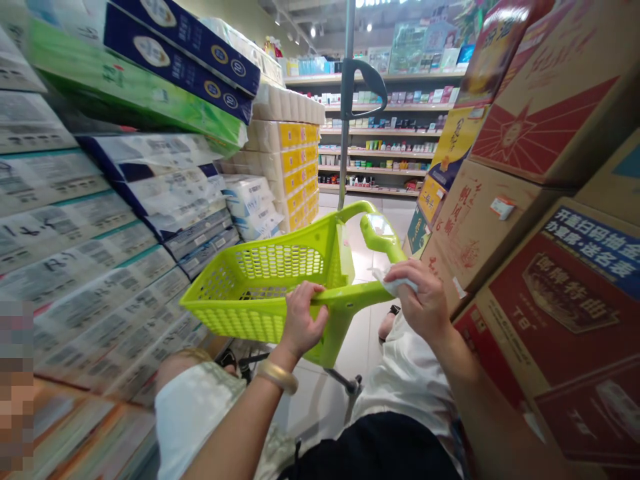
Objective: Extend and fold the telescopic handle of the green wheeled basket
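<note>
A lime green plastic shopping basket is tilted in front of me, above my knees. My left hand grips its near rim, fingers wrapped round the bar. My right hand is closed on a white cloth or wipe, pressed against the basket's green handle. The basket looks empty inside.
Stacked packs of tissue and toilet paper fill the left side. Brown and red cardboard cartons are piled on the right. A grey pole with a handle rises ahead. Shelves of goods stand across the tiled aisle.
</note>
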`<state>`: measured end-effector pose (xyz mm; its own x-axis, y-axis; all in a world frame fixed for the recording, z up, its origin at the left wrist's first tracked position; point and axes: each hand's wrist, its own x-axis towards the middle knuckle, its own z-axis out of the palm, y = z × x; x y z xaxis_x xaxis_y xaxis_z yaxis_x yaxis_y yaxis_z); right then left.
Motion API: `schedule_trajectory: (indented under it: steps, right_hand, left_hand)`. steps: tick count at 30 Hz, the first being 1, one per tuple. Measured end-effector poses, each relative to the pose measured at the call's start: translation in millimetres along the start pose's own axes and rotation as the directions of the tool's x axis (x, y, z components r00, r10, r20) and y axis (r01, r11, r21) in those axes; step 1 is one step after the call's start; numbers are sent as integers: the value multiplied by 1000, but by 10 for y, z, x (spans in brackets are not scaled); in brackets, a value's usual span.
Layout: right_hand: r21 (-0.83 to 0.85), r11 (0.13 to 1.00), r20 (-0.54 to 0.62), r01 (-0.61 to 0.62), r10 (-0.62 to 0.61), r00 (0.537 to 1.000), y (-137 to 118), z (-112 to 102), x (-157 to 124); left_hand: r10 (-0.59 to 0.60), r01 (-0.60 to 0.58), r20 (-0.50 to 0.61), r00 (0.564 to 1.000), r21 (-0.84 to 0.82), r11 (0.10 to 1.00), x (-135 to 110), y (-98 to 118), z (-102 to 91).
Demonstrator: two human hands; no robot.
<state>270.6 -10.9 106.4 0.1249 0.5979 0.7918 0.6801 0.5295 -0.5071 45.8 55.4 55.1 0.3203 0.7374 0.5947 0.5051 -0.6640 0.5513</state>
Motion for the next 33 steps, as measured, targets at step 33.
schedule_trajectory:
  steps: [33]
  right_hand:
    - [3, 974, 448, 225, -202, 871, -436, 450, 203]
  left_hand:
    - [99, -92, -24, 995, 200, 976, 63, 600, -411]
